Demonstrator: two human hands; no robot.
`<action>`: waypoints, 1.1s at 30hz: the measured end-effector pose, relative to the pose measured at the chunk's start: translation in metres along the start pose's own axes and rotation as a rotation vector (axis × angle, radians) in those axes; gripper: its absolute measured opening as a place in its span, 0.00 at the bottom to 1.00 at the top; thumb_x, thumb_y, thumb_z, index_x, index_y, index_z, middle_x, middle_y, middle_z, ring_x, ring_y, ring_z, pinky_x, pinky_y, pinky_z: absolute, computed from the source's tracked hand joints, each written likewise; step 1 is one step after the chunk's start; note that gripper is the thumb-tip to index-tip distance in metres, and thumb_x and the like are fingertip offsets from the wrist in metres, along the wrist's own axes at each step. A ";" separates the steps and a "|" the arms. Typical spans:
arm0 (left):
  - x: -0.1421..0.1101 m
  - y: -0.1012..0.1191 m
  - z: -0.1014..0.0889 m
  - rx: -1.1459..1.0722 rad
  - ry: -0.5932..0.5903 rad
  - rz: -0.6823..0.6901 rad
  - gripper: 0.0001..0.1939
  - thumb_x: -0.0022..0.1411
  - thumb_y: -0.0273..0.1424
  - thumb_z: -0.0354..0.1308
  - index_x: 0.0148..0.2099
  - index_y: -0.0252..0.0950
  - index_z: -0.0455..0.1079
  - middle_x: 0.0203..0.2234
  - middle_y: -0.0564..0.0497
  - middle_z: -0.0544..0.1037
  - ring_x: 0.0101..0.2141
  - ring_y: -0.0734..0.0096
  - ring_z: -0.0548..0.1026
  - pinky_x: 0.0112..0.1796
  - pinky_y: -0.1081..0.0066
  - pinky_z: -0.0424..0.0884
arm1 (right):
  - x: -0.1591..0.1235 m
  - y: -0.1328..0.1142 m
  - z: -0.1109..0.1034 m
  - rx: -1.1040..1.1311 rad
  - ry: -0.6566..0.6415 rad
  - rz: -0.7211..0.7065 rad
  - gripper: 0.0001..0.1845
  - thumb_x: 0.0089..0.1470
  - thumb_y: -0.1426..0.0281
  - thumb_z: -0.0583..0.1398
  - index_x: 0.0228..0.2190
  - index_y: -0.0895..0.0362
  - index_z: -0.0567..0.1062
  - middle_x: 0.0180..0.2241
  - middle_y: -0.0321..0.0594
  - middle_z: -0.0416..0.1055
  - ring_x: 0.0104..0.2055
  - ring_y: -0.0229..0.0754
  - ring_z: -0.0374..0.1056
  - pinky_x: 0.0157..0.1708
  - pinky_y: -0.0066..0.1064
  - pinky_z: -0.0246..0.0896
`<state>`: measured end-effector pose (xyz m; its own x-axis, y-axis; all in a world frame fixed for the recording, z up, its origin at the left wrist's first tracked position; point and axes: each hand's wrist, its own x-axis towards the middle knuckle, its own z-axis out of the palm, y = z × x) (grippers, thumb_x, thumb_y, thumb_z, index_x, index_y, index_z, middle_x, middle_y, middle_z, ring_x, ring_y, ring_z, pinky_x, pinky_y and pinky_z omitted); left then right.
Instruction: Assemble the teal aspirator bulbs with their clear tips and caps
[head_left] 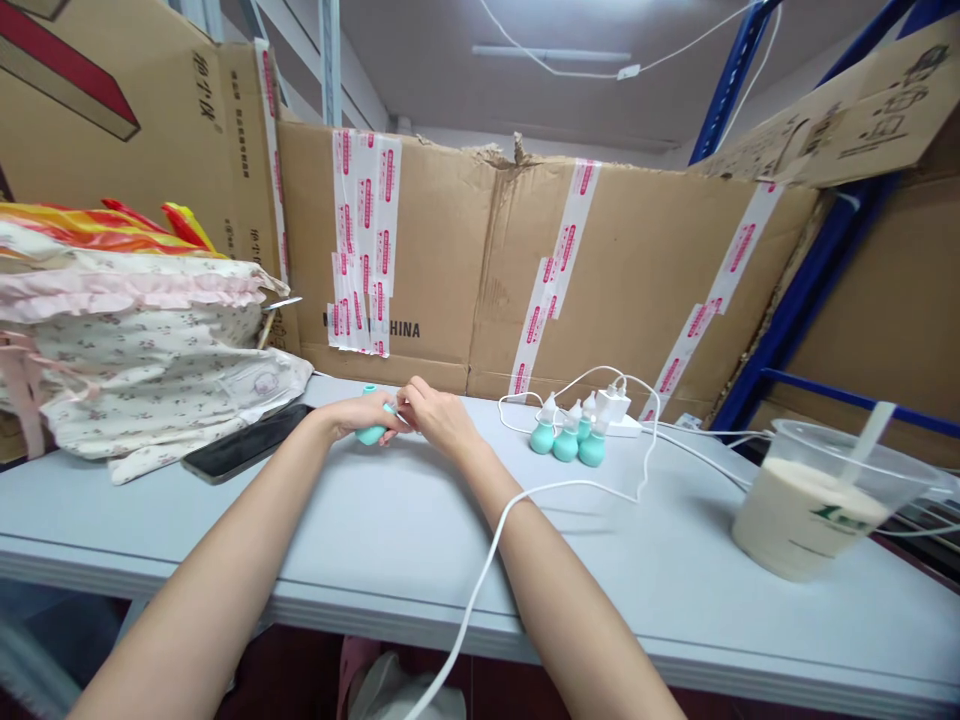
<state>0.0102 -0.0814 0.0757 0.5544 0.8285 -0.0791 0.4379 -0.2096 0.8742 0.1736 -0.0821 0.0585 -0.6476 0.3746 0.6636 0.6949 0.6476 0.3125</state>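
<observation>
My left hand [351, 413] is closed around a small teal bulb-shaped item [373, 432] at the far middle of the grey table [390, 530]. My right hand [435, 412] meets it there, its fingers pinched at the item's tip. What the right fingers pinch is too small to make out. Three more teal bulbs with white tips [568, 436] stand together to the right, next to a white charger [616, 408]. A white cable [487, 560] runs from the charger across my right forearm and off the table's front edge.
A stack of folded floral fabric [142, 350] fills the left side, with a dark phone [244, 445] lying beside it. A plastic cup of milky drink with a straw [821, 500] stands at the right. Taped cardboard [600, 280] walls the back; blue shelving [795, 300] stands right.
</observation>
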 end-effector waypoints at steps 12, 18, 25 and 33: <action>0.000 0.003 -0.001 0.024 -0.035 -0.016 0.06 0.43 0.29 0.59 0.20 0.31 0.67 0.12 0.54 0.69 0.18 0.78 0.66 0.22 0.77 0.62 | -0.006 0.009 0.000 -0.076 0.064 -0.061 0.10 0.59 0.70 0.49 0.33 0.57 0.69 0.36 0.38 0.67 0.27 0.31 0.60 0.24 0.26 0.41; 0.003 0.000 0.001 0.025 -0.028 -0.035 0.05 0.43 0.29 0.58 0.23 0.31 0.68 0.13 0.54 0.69 0.18 0.78 0.66 0.22 0.77 0.63 | -0.006 0.007 0.002 -0.112 0.059 -0.087 0.12 0.60 0.71 0.47 0.34 0.57 0.69 0.36 0.38 0.68 0.25 0.31 0.59 0.25 0.27 0.41; 0.007 -0.006 0.002 0.080 -0.063 -0.032 0.10 0.43 0.31 0.61 0.30 0.30 0.71 0.13 0.55 0.68 0.17 0.78 0.66 0.22 0.77 0.63 | -0.005 0.005 -0.004 -0.165 -0.091 -0.176 0.10 0.59 0.74 0.47 0.34 0.61 0.68 0.33 0.41 0.66 0.28 0.35 0.62 0.24 0.28 0.42; 0.006 -0.010 -0.001 0.062 -0.047 -0.082 0.11 0.42 0.33 0.63 0.29 0.31 0.70 0.14 0.54 0.69 0.18 0.77 0.67 0.22 0.77 0.64 | 0.002 -0.002 -0.013 -0.071 -0.199 -0.049 0.09 0.60 0.70 0.48 0.37 0.60 0.66 0.37 0.42 0.65 0.28 0.36 0.64 0.21 0.28 0.43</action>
<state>0.0081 -0.0736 0.0668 0.5467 0.8194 -0.1724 0.5250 -0.1751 0.8329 0.1753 -0.0911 0.0684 -0.7249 0.4722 0.5016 0.6772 0.6221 0.3929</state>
